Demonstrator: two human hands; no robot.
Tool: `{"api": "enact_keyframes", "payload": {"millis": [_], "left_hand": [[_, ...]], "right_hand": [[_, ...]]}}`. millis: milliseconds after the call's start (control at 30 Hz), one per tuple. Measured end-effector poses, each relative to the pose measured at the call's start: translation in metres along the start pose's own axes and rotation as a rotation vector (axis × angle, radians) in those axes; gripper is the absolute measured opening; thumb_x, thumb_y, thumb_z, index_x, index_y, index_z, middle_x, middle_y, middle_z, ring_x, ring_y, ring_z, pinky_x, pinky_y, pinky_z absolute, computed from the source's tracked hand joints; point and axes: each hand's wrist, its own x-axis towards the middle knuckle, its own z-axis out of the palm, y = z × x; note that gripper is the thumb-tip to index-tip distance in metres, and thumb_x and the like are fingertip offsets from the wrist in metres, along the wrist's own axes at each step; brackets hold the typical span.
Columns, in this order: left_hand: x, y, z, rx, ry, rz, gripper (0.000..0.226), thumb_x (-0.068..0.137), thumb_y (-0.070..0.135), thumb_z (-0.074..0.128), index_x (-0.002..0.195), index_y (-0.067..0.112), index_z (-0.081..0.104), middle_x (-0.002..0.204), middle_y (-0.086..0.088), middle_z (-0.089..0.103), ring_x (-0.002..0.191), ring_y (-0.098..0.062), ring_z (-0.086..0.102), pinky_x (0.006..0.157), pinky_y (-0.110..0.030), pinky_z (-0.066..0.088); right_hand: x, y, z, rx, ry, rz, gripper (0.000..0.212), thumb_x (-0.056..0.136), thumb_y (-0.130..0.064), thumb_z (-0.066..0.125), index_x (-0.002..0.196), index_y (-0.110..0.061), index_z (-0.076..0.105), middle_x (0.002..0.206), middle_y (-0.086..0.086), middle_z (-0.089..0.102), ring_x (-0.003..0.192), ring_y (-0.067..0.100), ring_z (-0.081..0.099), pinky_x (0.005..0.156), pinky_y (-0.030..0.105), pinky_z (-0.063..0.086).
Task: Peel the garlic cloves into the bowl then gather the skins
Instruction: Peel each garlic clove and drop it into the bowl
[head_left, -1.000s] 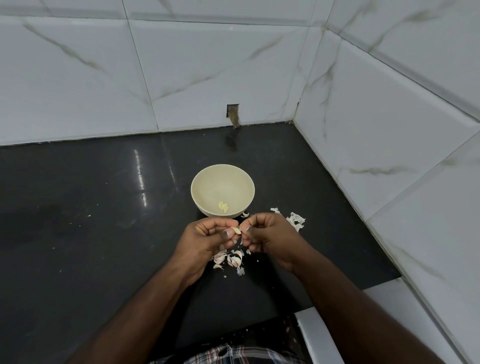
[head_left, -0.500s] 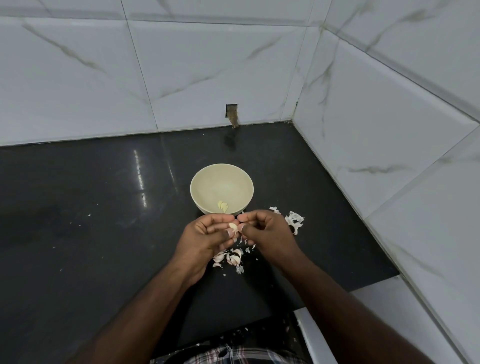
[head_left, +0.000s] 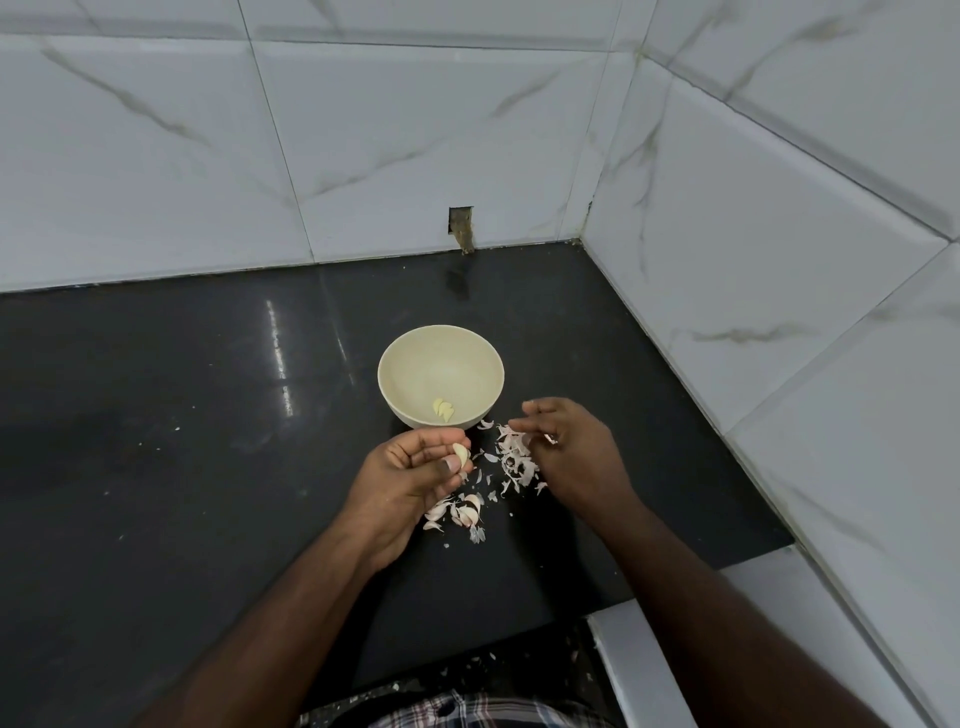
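Black counter (head_left: 156, 467), left hand (head_left: 410, 467) pinching garlic clove (head_left: 460, 451), right hand (head_left: 566, 447) loosely spread

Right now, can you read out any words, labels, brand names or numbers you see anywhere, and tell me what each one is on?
There is no readable text.
The round cream bowl bears no print.
The white marble-veined wall tiles carry only grey veins.
The glossy black countertop shows only reflections.
The plaid cloth at the bottom edge has no lettering.
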Motion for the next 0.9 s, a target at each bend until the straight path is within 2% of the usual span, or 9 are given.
{"api": "enact_keyframes", "payload": {"millis": [133,300,400,467,567,633,733,800,900], "left_hand": [[0.0,-0.002,0.002,-0.01,-0.008,-0.001,0.025,0.088,-0.011,0.062,0.109,0.0,0.069,0.104,-0.014,0.073,0.083,-0.016,0.071,0.071,-0.021,0.059],[-0.002,-0.003,0.003,-0.029,-0.022,-0.008,0.027,0.089,-0.01,0.061,0.114,-0.002,0.068,0.102,-0.014,0.073,0.083,-0.015,0.071,0.072,-0.02,0.059],[-0.002,-0.003,0.003,-0.009,-0.027,-0.003,0.026,0.088,-0.012,0.061,0.11,0.0,0.07,0.101,-0.015,0.073,0.084,-0.016,0.071,0.072,-0.021,0.059],[-0.003,-0.003,0.002,0.001,-0.024,-0.004,0.026,0.088,-0.012,0.061,0.108,0.001,0.071,0.1,-0.015,0.073,0.083,-0.017,0.071,0.073,-0.021,0.059],[-0.004,-0.002,0.001,0.014,-0.019,-0.002,0.025,0.088,-0.01,0.062,0.108,0.002,0.072,0.105,-0.016,0.073,0.085,-0.018,0.071,0.074,-0.021,0.059],[-0.004,-0.002,0.0,0.019,-0.017,-0.001,0.026,0.089,-0.01,0.062,0.109,0.003,0.071,0.112,-0.014,0.073,0.086,-0.017,0.071,0.073,-0.021,0.058],[-0.004,-0.002,0.004,0.016,-0.02,-0.014,0.032,0.089,-0.01,0.06,0.117,0.004,0.067,0.115,-0.012,0.073,0.086,-0.016,0.071,0.072,-0.02,0.058],[-0.003,-0.002,0.005,0.021,-0.022,-0.024,0.034,0.09,-0.01,0.06,0.12,0.004,0.066,0.114,-0.014,0.074,0.086,-0.017,0.071,0.07,-0.019,0.057],[-0.004,-0.001,0.006,0.027,-0.007,-0.028,0.032,0.089,-0.01,0.061,0.118,0.004,0.067,0.11,-0.015,0.074,0.084,-0.016,0.071,0.07,-0.019,0.058]], "right_hand": [[-0.008,-0.011,0.008,0.131,-0.102,-0.059,0.027,0.09,-0.024,0.073,0.116,-0.028,0.074,0.103,-0.013,0.072,0.094,0.001,0.064,0.09,0.026,0.051],[-0.015,-0.017,0.024,0.42,-0.2,0.054,0.025,0.089,-0.014,0.071,0.106,-0.032,0.074,0.09,-0.007,0.077,0.082,0.006,0.072,0.09,0.041,0.058],[-0.016,-0.021,0.021,0.596,-0.218,0.101,0.025,0.087,0.001,0.07,0.101,-0.019,0.075,0.084,0.004,0.077,0.073,0.01,0.07,0.077,0.033,0.06],[-0.015,-0.023,0.016,0.633,-0.189,0.1,0.025,0.086,0.005,0.07,0.094,-0.018,0.075,0.077,0.001,0.075,0.068,0.007,0.067,0.068,0.025,0.056],[-0.01,-0.014,0.012,0.547,-0.106,0.133,0.016,0.09,-0.005,0.069,0.097,-0.018,0.077,0.075,-0.002,0.074,0.066,0.007,0.066,0.068,0.029,0.055],[-0.006,-0.008,0.01,0.416,-0.097,0.122,0.014,0.092,-0.016,0.069,0.101,-0.022,0.077,0.077,-0.006,0.075,0.072,0.009,0.069,0.075,0.034,0.057],[-0.007,-0.008,0.01,0.311,-0.154,0.052,0.021,0.087,-0.02,0.075,0.106,-0.029,0.076,0.08,-0.016,0.072,0.075,0.002,0.066,0.078,0.027,0.054],[-0.008,-0.01,0.015,0.211,-0.159,-0.016,0.026,0.084,-0.022,0.077,0.107,-0.034,0.075,0.089,-0.012,0.071,0.08,0.004,0.065,0.081,0.028,0.053],[-0.009,-0.013,0.016,0.071,-0.106,-0.06,0.019,0.088,-0.025,0.072,0.104,-0.033,0.077,0.094,-0.011,0.071,0.082,0.002,0.061,0.08,0.025,0.049]]}}
